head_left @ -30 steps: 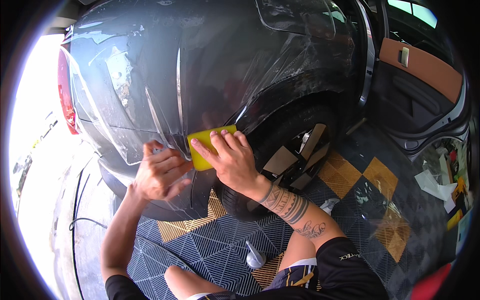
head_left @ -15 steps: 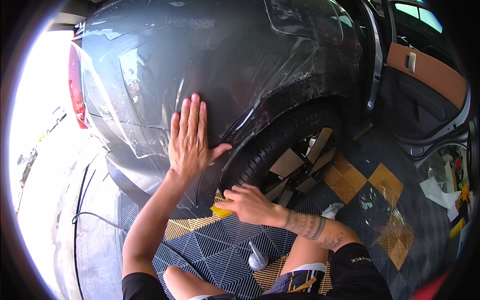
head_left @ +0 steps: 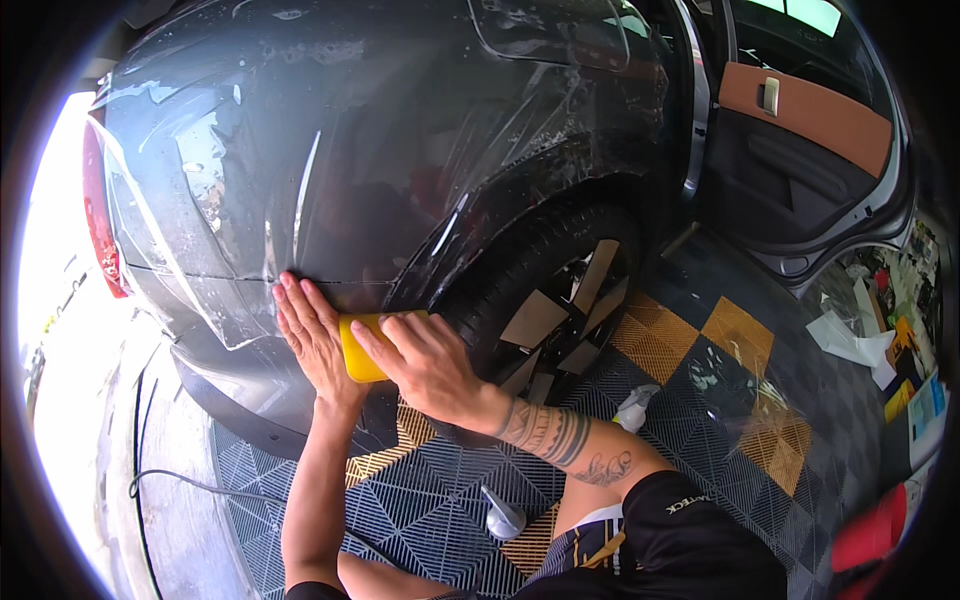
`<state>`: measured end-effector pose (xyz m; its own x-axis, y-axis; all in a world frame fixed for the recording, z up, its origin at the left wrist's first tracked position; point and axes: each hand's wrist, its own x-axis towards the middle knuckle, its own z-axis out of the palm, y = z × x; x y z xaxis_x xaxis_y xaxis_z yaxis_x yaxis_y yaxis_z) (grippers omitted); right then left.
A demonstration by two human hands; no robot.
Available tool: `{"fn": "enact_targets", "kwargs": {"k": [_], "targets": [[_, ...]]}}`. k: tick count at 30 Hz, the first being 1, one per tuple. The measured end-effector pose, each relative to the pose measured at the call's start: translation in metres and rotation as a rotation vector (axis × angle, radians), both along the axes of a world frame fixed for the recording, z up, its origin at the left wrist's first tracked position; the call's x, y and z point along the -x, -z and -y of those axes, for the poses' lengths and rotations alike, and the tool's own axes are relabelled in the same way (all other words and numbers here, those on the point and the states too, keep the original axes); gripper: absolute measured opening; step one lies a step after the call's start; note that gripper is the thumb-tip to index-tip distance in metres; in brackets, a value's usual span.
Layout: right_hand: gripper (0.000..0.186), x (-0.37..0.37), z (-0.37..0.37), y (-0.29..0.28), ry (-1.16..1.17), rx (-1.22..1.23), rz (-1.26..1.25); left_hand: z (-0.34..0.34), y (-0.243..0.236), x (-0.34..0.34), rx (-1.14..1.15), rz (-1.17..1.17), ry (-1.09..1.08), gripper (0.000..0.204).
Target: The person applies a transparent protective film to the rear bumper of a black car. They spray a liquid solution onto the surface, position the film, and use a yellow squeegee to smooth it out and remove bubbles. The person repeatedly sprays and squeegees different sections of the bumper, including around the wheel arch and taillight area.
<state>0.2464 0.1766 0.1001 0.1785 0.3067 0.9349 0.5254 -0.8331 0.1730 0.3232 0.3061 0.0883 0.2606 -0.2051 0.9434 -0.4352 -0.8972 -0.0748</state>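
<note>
The right grip pinches the yellow squeegee against the car, between the wheel and the left grip, which lies flat, fingers straight and close together. Above them, wrinkled clear film covers the bodywork; farther right, a door stands open.

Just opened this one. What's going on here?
Someone is working at the back corner of a dark grey car, where clear, wrinkled film covers the panel. The left hand lies flat against the car, fingers extended. Right beside it, the right hand holds a yellow squeegee card to the panel, just left of the wheel. At the right, a car door stands open.
</note>
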Motion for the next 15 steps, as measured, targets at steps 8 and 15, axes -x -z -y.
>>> {"fn": "enact_targets", "kwargs": {"k": [8, 15], "targets": [[0.023, -0.055, 0.118, -0.226, 0.197, -0.011, 0.579, 0.014, -0.001, 0.019, 0.022, 0.043, 0.045, 0.117], [0.031, 0.0, -0.011, -0.003, -0.105, -0.112, -0.182, -0.011, 0.023, -0.003, 0.02, 0.0, 0.059, 0.111]]}}
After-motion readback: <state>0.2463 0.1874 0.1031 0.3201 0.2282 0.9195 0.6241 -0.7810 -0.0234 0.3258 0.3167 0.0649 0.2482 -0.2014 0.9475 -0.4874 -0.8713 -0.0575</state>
